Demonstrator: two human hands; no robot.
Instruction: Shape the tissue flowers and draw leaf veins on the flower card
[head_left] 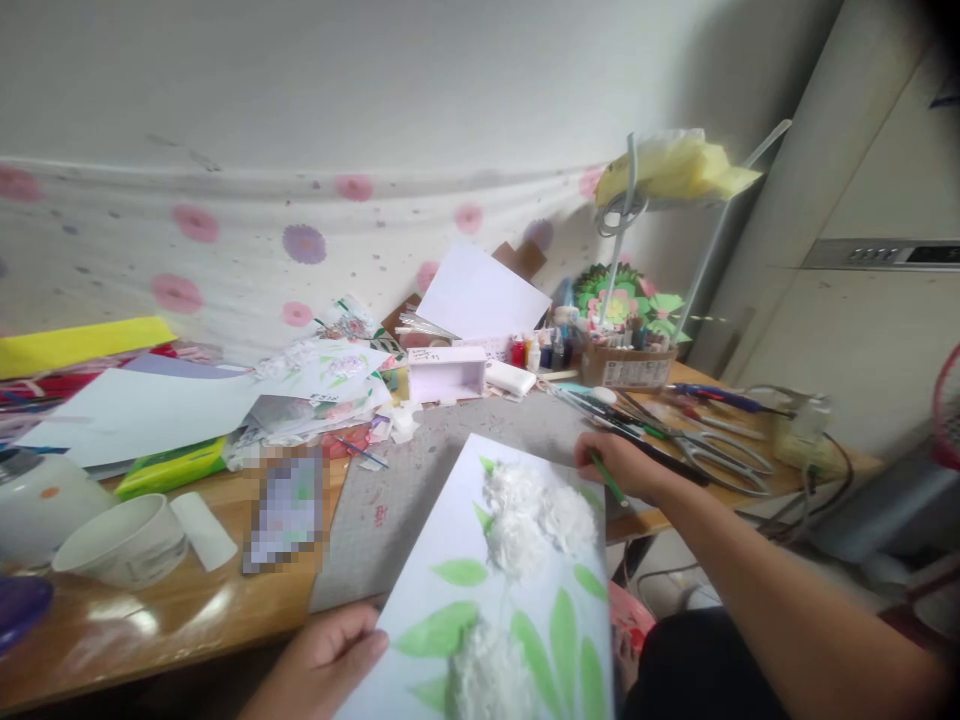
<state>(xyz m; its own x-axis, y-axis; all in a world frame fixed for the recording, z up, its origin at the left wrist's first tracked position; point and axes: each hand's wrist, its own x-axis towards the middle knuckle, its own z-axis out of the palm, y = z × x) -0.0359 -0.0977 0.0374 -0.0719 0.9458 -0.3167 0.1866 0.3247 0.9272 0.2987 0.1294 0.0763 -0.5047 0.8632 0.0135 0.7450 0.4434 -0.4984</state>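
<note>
A pale card (465, 520) with raised white flowers and painted green leaves lies tilted over the grey cutting mat (390, 500) and the table's near edge. My left hand (322, 660) grips its lower left corner, thumb on top. My right hand (619, 465) is at the card's upper right edge, pinched round a thin green-tipped brush (609, 482) that points down toward the card.
Scissors (712, 455), pens and tools lie right of my hand. A white bowl (124, 540), a paper roll (202, 530), loose sheets, a small white box (446, 375), paint bottles (536, 352) and a lamp stand (622, 230) crowd the wooden table. A flowered cloth hangs on the wall.
</note>
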